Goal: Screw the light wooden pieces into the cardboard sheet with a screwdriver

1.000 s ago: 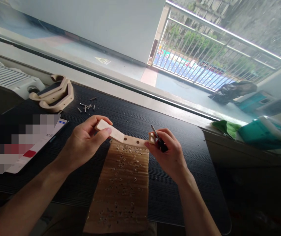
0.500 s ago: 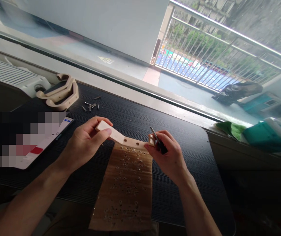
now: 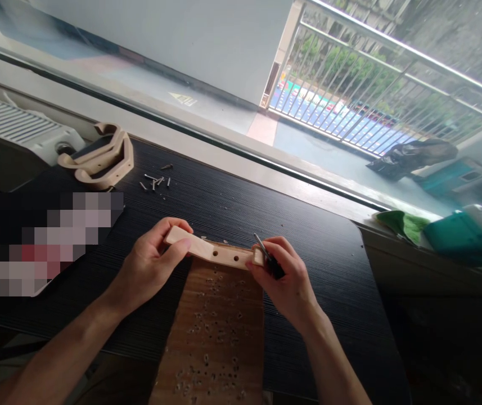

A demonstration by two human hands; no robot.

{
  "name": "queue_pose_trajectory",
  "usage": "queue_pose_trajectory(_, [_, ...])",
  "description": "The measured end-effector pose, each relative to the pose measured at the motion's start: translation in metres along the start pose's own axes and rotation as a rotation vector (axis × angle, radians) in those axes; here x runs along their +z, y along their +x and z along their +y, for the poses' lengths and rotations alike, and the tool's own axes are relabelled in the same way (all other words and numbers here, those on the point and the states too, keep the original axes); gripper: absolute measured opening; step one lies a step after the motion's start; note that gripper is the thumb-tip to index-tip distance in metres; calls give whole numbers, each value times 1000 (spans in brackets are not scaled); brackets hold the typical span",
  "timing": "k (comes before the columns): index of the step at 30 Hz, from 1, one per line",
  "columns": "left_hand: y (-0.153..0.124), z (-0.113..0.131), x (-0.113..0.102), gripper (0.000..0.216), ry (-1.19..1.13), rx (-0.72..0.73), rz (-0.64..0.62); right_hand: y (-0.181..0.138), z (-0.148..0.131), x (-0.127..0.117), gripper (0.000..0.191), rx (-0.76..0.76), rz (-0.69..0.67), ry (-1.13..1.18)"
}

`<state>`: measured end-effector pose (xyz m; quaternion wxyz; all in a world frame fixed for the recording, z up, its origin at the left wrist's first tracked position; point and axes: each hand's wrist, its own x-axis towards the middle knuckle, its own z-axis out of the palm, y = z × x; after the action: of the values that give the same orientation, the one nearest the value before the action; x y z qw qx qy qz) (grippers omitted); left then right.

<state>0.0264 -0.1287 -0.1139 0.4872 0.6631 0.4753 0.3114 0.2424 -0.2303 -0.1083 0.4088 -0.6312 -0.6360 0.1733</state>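
My left hand (image 3: pixel 150 264) pinches one end of a pale wooden bracket (image 3: pixel 226 257) between thumb and fingers. The bracket bends at an angle and shows two round holes in its middle part. Its other end is gripped by my right hand (image 3: pixel 285 275), which also holds a screwdriver (image 3: pixel 268 256) with a dark handle, its thin metal shaft slanting up and left. Beneath the bracket lies a brown wooden board (image 3: pixel 219 326), pitted with many small holes and reaching toward me. Whether the bracket touches the board I cannot tell.
On the dark table (image 3: pixel 316 236) lie several loose screws (image 3: pixel 156 181). Curved wooden hooks (image 3: pixel 108 160) stand at the back left, near a white radiator (image 3: pixel 21 124). A blurred-out phone (image 3: pixel 67 247) lies left. A green cloth (image 3: pixel 401 225) and a teal container (image 3: pixel 468 236) are right, by the window.
Both hands have come slightly toward me with the bracket, and its right end has tipped so less of its end shows. The near part of the board has also shifted toward me.
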Motion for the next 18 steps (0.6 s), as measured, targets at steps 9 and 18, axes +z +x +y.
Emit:
queue_pose_trajectory(9, [2, -4, 4, 21, -41, -32, -125, 1, -5, -8, 14, -5, -78, -78])
queue_pose_trajectory(18, [0, -9, 1, 26, -28, -72, -142, 2, -6, -8, 14, -26, -89, -103])
